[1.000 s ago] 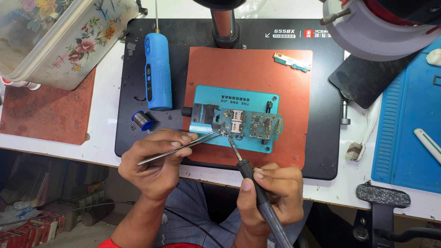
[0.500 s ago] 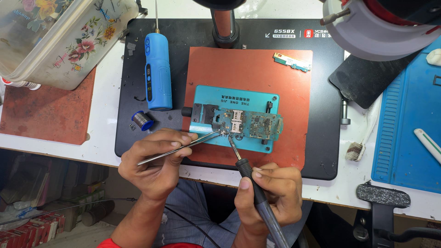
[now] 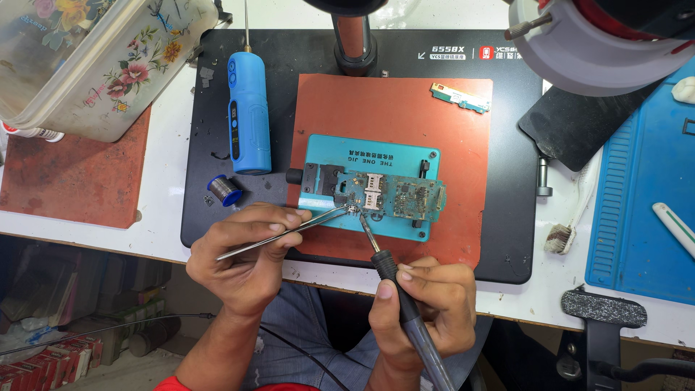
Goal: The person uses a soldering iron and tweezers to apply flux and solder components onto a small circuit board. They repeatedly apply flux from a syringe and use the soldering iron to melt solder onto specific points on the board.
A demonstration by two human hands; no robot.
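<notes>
At centre frame, on the teal holder (image 3: 329,148): left hand (image 3: 250,264) pinching tweezers (image 3: 289,232), right hand (image 3: 423,308) clamped on soldering iron (image 3: 394,279), both tips meeting at the circuit board (image 3: 394,195) edge; likely risks, a slipped tip bridging nearby pads or flicking the tiny part away.

Both hands are bare: no gloves, rings, watch or wristband visible. The left hand (image 3: 250,264) and right hand (image 3: 427,304) show short, trimmed nails on the fingers (image 3: 279,228). Both forearms are uncovered as far as the lower frame edge. At the bottom edge, beside the left forearm, a narrow strip of red fabric (image 3: 174,384) shows; whether it is a sleeve cannot be told. Blue-grey denim-like trousers (image 3: 311,326) cover the lap between the forearms.
</notes>
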